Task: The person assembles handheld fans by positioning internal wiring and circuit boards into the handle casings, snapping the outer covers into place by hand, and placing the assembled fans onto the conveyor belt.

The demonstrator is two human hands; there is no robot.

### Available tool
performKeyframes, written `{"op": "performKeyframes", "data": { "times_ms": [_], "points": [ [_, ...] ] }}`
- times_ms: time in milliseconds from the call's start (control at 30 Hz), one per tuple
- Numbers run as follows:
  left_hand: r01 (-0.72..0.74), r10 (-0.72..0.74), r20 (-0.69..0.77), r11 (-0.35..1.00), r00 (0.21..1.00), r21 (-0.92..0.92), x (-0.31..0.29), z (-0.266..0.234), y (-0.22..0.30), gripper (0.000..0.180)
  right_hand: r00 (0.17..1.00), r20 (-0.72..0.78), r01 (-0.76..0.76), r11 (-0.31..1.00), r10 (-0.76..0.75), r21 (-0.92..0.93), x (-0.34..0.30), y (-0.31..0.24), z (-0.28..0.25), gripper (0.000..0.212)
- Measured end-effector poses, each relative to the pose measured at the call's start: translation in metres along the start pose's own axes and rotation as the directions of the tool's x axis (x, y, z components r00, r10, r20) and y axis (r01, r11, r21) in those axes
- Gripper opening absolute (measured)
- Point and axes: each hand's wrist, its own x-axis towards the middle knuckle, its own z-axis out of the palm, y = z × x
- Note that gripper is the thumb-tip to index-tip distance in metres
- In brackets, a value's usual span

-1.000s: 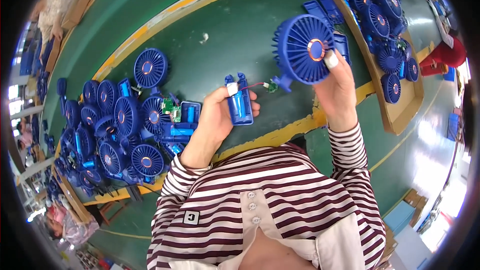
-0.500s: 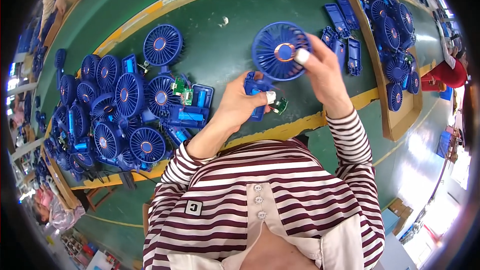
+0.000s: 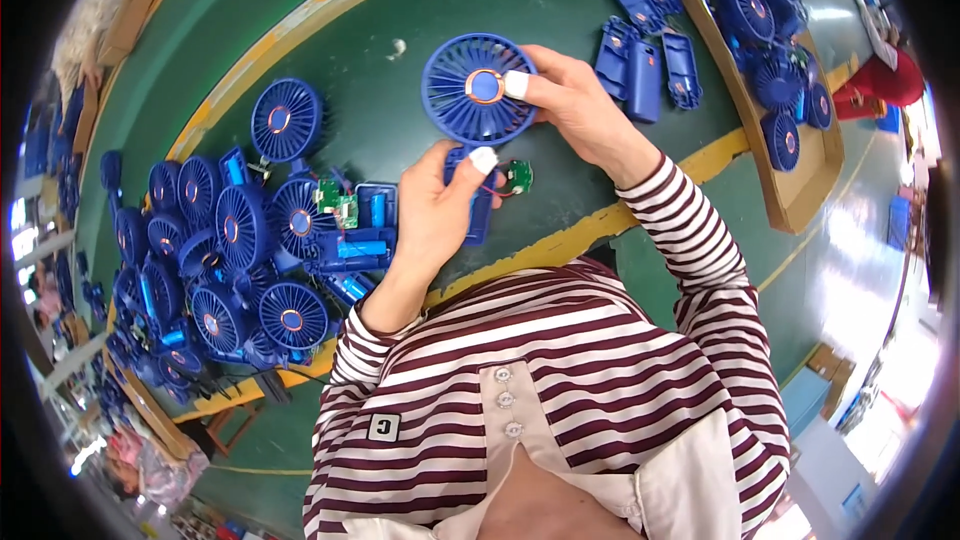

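A round blue fan head (image 3: 450,90) with a copper-coloured ring sits in my right hand (image 3: 585,110), the thumb on its hub and the fingers behind its rim. Just below it, my left hand (image 3: 432,205) grips a blue handle housing (image 3: 478,223), thumb pressed near the top. The fan head's lower rim meets the housing's upper end; whether they are joined cannot be seen. A small green circuit board (image 3: 519,177) hangs on thin wires beside the housing. White covers wrap both thumbs.
Left on the green table (image 3: 370,100) lies a heap of blue fans (image 3: 240,225), some with bare boards (image 3: 347,210) and battery cells. Several blue housing shells (image 3: 645,80) lie at the right, beside a cardboard tray (image 3: 790,202) of fans. Other people sit at the edges.
My right hand has brought the fan head down against the housing, and its thumb has moved onto the hub. The whole view has shifted and turned slightly.
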Motion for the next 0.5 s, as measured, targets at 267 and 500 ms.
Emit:
{"op": "performKeyframes", "data": {
  "times_ms": [267, 500],
  "points": [
    [0.174, -0.156, 0.08, 0.923, 0.984, -0.344, 0.007, -0.012, 0.015, 0.028, 0.689, 0.166, 0.455, 0.243, -0.705, -0.857, -0.029, 0.028, -0.024, 0.033],
    [0.245, -0.27, -0.06, 0.931, 0.961, -0.271, 0.013, 0.002, 0.003, 0.025, 0.468, 0.384, 0.63, -0.004, -0.796, -0.777, -0.042, 0.024, 0.012, 0.029]
  ]
}}
